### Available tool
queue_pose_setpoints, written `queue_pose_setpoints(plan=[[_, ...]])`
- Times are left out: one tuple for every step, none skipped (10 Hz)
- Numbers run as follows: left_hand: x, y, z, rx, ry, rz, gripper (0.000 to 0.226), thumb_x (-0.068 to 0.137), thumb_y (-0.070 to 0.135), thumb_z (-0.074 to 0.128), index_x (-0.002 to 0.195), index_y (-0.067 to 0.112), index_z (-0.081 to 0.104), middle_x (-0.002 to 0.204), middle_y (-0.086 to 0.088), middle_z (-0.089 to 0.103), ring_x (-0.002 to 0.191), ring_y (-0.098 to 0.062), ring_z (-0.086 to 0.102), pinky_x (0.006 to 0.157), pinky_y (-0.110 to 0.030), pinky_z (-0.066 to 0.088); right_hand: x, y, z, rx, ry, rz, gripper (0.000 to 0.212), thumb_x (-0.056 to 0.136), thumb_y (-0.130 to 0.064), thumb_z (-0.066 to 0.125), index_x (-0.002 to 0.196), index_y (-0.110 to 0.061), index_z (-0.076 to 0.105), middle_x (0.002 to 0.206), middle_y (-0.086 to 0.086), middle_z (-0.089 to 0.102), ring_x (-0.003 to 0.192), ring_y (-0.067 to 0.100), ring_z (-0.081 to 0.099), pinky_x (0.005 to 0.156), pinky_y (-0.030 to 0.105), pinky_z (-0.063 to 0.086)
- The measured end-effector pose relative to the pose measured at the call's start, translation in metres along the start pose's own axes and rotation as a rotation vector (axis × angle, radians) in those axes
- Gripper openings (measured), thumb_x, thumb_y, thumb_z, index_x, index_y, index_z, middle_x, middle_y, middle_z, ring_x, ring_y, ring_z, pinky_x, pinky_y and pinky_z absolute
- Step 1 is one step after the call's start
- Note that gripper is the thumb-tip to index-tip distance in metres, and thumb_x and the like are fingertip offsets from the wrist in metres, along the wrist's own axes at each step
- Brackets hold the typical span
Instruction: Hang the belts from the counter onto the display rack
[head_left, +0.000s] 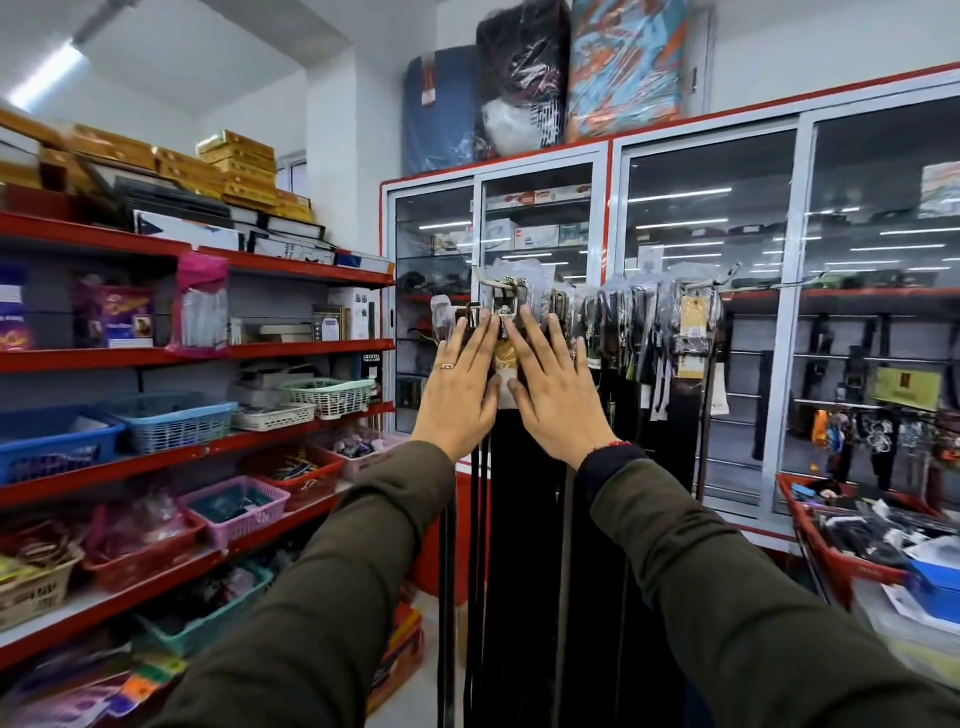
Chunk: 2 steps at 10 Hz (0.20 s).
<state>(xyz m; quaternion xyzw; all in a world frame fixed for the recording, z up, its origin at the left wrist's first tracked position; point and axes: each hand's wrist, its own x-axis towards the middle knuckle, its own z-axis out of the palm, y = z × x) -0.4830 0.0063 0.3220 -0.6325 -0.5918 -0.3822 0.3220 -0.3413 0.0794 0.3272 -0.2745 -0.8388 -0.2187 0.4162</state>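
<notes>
Many dark belts (524, 519) hang in a dense row from the metal display rack (706, 285) in front of a glass cabinet. Their buckles (501, 304) sit in clear plastic wraps near the top, some with paper tags (691, 340). My left hand (460, 387) and my right hand (553, 392) are both raised flat, fingers spread, resting against the upper part of the hanging belts just below the buckles. Neither hand grips anything. The left hand wears a ring. The counter is not in view.
Red shelves (291, 351) on the left carry boxes and plastic baskets (171, 421) of small goods. The red-framed glass cabinet (613, 150) stands behind the rack, with wrapped bundles on top. A red bin (841, 551) of items sits at the right.
</notes>
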Motion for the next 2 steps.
queue_pose_setpoints(plan=[[-0.003, 0.004, 0.002, 0.030, 0.024, -0.009, 0.068, 0.102, 0.020, 0.044, 0.162, 0.012, 0.013, 0.172, -0.003, 0.009, 0.160, -0.025, 0.003, 0.128, -0.048, 0.017, -0.003, 0.002, -0.002, -0.039, 0.013, -0.030, 0.065, 0.102, -0.039, 0.031, 0.160, -0.026, 0.005, 0.169, -0.005, -0.001, 0.157, 0.023, -0.003, 0.124, 0.057, 0.006], [-0.011, 0.014, 0.002, 0.119, 0.087, -0.055, 0.069, 0.101, 0.024, 0.037, 0.163, 0.016, 0.009, 0.172, -0.006, 0.003, 0.160, -0.026, 0.001, 0.129, -0.049, 0.014, -0.018, 0.008, -0.016, -0.021, 0.045, -0.030, 0.064, 0.101, -0.041, 0.033, 0.160, -0.026, 0.010, 0.169, -0.005, 0.002, 0.157, 0.021, -0.002, 0.124, 0.056, 0.004]])
